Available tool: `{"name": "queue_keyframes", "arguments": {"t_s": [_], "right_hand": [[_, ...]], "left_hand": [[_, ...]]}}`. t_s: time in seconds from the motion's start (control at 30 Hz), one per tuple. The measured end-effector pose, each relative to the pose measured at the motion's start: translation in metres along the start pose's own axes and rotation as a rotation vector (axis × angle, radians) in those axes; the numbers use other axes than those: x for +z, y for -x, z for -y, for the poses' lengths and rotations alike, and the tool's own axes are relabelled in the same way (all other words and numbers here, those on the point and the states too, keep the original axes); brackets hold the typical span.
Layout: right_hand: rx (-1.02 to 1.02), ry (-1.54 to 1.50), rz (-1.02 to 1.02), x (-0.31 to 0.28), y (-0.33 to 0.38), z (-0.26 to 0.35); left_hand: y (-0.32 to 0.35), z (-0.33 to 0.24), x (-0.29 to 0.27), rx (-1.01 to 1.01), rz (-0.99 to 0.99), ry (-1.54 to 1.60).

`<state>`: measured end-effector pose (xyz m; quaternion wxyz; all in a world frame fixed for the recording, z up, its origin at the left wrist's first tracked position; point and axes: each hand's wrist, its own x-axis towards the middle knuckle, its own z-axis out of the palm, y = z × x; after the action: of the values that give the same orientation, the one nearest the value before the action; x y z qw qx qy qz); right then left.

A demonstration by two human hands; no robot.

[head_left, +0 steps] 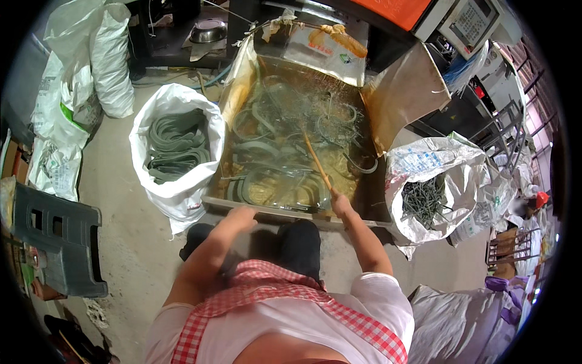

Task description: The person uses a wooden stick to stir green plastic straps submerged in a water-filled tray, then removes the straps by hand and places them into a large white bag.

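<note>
A slim wooden stick [317,161] is in my right hand [341,205], its far end reaching down into the water of a shallow tank [273,210]. Green-grey strips [257,148] lie in the water, some curled into loops, with a tangle of thin pieces [335,127] near the stick's far end. My left hand [244,218] holds nothing that I can see; it hangs by the tank's front rim, fingers loosely extended. Whether it touches the rim I cannot tell.
Left of the tank stands a white sack [140,155] of folded green strips [177,142]. On the right, another sack [397,167] holds thin dark scraps [424,203]. A grey plastic stool [66,242] is at far left. Machinery [467,27] with a control panel rises behind.
</note>
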<state>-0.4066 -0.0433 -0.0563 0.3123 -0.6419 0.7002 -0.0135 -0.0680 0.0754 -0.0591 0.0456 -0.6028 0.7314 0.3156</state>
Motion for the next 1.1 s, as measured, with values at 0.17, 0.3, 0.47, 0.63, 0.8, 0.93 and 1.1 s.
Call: {"name": "queue_keyframes", "arguments": {"t_s": [0.17,0.3,0.47,0.63,0.8,0.93,1.1], "right_hand": [[-0.161,-0.481,-0.147,0.023,0.072,-0.07],[-0.079,-0.48,-0.265,0.009,0.152,-0.049],[-0.029,-0.63,-0.424,0.005,0.142,-0.076],[0.091,-0.595,-0.423,-0.004,0.097,-0.1],[0.151,-0.597,-0.243,-0.023,0.071,-0.075],[0.216,-0.725,-0.13,-0.042,0.068,-0.055],[0.189,-0.73,-0.114,-0.049,0.069,-0.044]], "left_hand": [[0.009,-0.013,-0.011,0.0,0.012,0.012],[0.01,-0.007,-0.006,0.048,-0.048,0.054],[0.009,-0.013,-0.005,0.051,-0.054,0.058],[0.008,-0.011,-0.003,0.05,-0.057,0.053],[0.009,-0.004,-0.003,0.046,-0.059,0.057],[0.011,-0.005,-0.004,0.057,-0.109,0.082],[0.011,-0.008,-0.007,0.042,-0.085,0.099]]}}
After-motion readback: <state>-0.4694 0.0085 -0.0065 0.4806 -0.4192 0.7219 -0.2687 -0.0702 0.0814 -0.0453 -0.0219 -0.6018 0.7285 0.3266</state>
